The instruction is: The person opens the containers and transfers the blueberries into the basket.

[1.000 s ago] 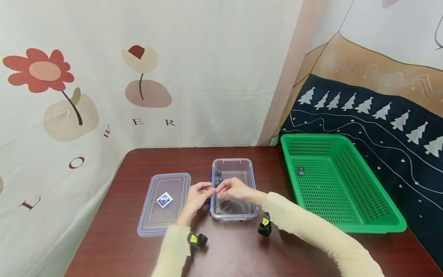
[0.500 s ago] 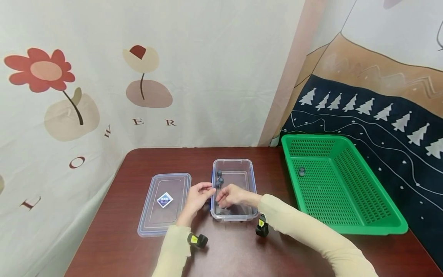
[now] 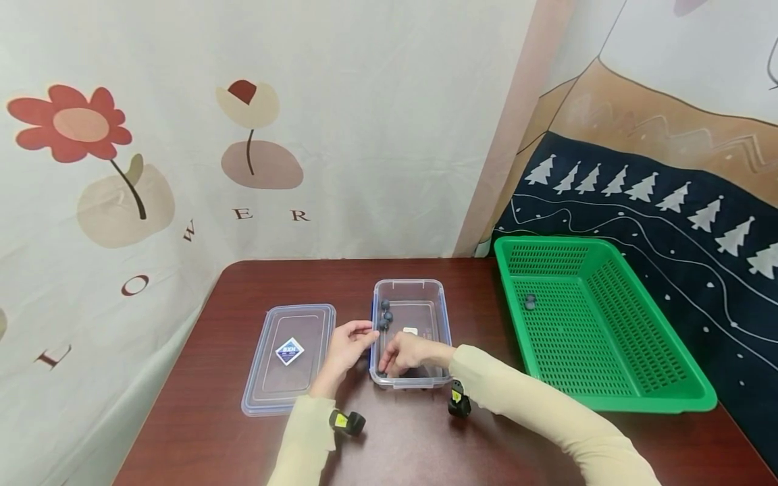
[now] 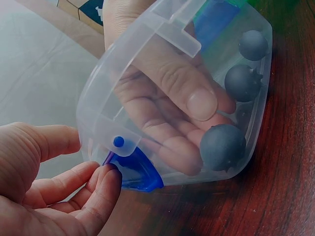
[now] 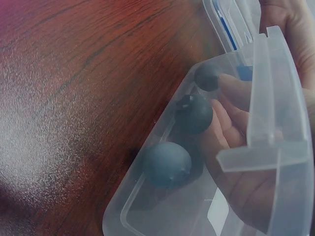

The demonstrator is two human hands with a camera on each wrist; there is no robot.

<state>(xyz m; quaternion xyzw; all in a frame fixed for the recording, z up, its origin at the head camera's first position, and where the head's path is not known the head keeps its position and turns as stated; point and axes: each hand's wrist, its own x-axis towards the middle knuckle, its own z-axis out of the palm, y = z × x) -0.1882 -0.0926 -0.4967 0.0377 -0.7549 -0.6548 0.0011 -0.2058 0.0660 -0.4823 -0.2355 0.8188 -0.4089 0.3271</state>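
The clear plastic box (image 3: 410,383) stands at mid-table. My left hand (image 3: 346,347) grips its left side, with fingertips at the blue latch (image 4: 140,172) and thumb against the wall. My right hand (image 3: 408,354) reaches down inside the near left part of the box, fingers loosely bent. In the wrist views its fingertips lie close to blueberries (image 4: 223,147) along the near wall; one fingertip appears to touch a berry (image 5: 206,77). I see no berry clearly pinched. More blueberries (image 3: 385,316) rest along the box's far left side. The box wall blurs the contact.
Left of the box lies its clear lid (image 3: 288,388), bearing a blue-white label. A green slotted basket (image 3: 620,403) stands at the right, with small dark berries (image 3: 530,302) inside near its left wall. A printed curtain (image 3: 365,169) hangs behind the table (image 3: 395,445).
My right hand has moved from beside the left fingertips at the rim, down and towards the near left corner inside the box. The left hand has kept its place.
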